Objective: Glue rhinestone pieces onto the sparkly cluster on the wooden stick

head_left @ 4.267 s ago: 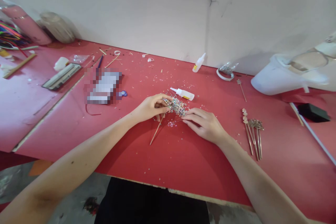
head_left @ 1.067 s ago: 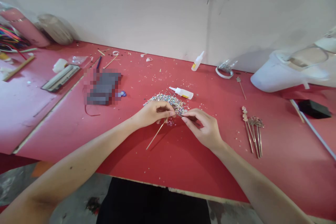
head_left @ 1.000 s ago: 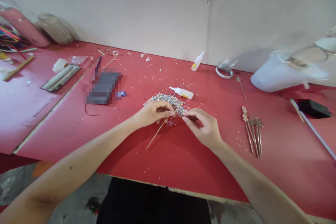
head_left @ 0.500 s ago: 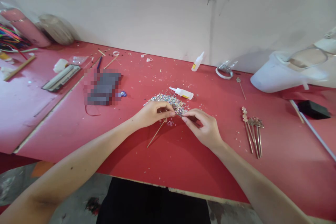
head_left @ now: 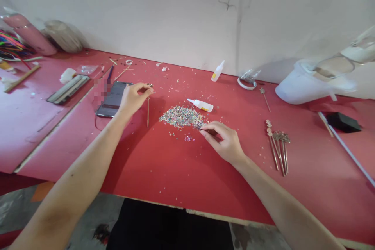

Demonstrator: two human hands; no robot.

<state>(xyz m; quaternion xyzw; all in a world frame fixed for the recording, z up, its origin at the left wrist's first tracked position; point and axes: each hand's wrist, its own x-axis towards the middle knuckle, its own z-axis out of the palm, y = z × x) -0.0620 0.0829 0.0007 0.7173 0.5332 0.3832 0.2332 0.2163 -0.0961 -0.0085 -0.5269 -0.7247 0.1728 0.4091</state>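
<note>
A thin gold stick with an ornate top (head_left: pixel 148 111) hangs from the pinched fingers of my left hand (head_left: pixel 135 97), over the right edge of a dark phone (head_left: pixel 109 99). Beside the heap of small multicoloured sequins (head_left: pixel 182 116), my right hand (head_left: pixel 224 138) pinches a thin dark tool (head_left: pixel 200 128) whose tip is at the heap's right edge. A small cluster of pink pieces (head_left: pixel 189 138) lies just below the heap. Behind it a white glue bottle (head_left: pixel 204 105) rests on its side.
Several gold hair sticks (head_left: pixel 279 152) lie to the right, near a black block (head_left: pixel 343 122) and a white bucket (head_left: pixel 299 84). Another glue bottle (head_left: pixel 218 71) stands by the wall. A pink bottle (head_left: pixel 32 35) is at the far left.
My left hand has moved left and away from the heap with the gold stick, which now hangs nearly upright. My right hand has barely moved. The sequin heap is more exposed.
</note>
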